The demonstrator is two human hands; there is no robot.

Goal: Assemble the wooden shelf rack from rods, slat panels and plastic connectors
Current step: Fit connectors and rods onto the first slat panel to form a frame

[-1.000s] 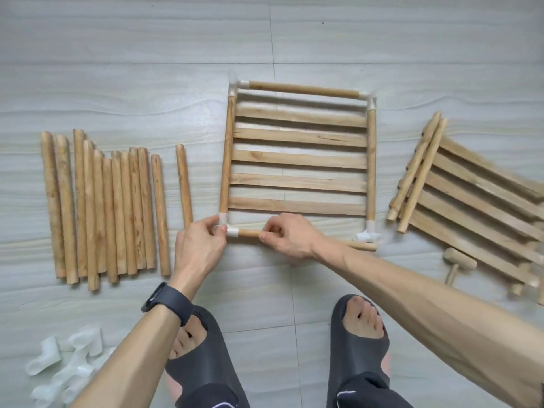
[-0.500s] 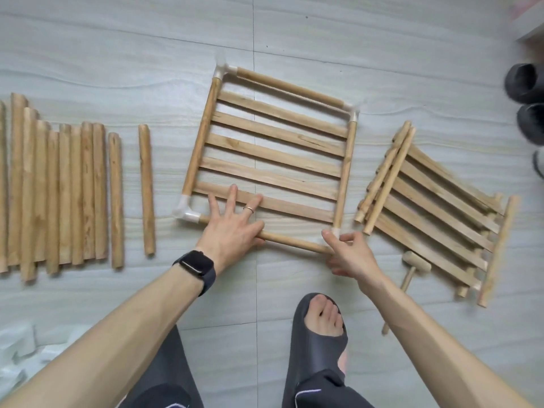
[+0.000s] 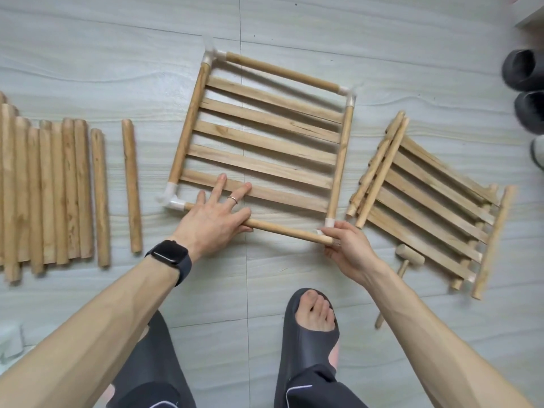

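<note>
Slat panel (image 3: 265,142): flat on the floor (image 3: 117,39), centre of view toward 12 o'clock, skewed a little; five slats between two side rods; closed by a far rod (image 3: 282,72) and a near rod (image 3: 285,231); white plastic connectors at the corners, among them the near-left connector (image 3: 172,201) and the near-right connector (image 3: 329,222).

Left hand (image 3: 212,216): laid flat, fingers straight and spread; palm pressing on near rod, fingertips on the nearest slat; ring (image 3: 232,199) on one finger, dark watch (image 3: 170,257) on the wrist.

Right hand (image 3: 347,248): at 4 o'clock of the panel; thumb and fingers curled round the right end of near rod, just beside near-right connector; seating of the rod end in that connector cannot be told.

Loose rods (image 3: 53,195): row at 9 o'clock, side by side; single rod (image 3: 132,187) apart, between row and panel.

Spare slat panels (image 3: 426,201): tilted stack at 3 o'clock; two rods (image 3: 379,166) lying along its left edge.

Wooden mallet (image 3: 407,260): at 4 o'clock, just beside the stack's near edge.

Spare connectors (image 3: 11,340): white, blurred, at 8 o'clock.

Dark slippers (image 3: 524,69): at 2 o'clock; sandalled foot (image 3: 312,319) at 6 o'clock.
</note>
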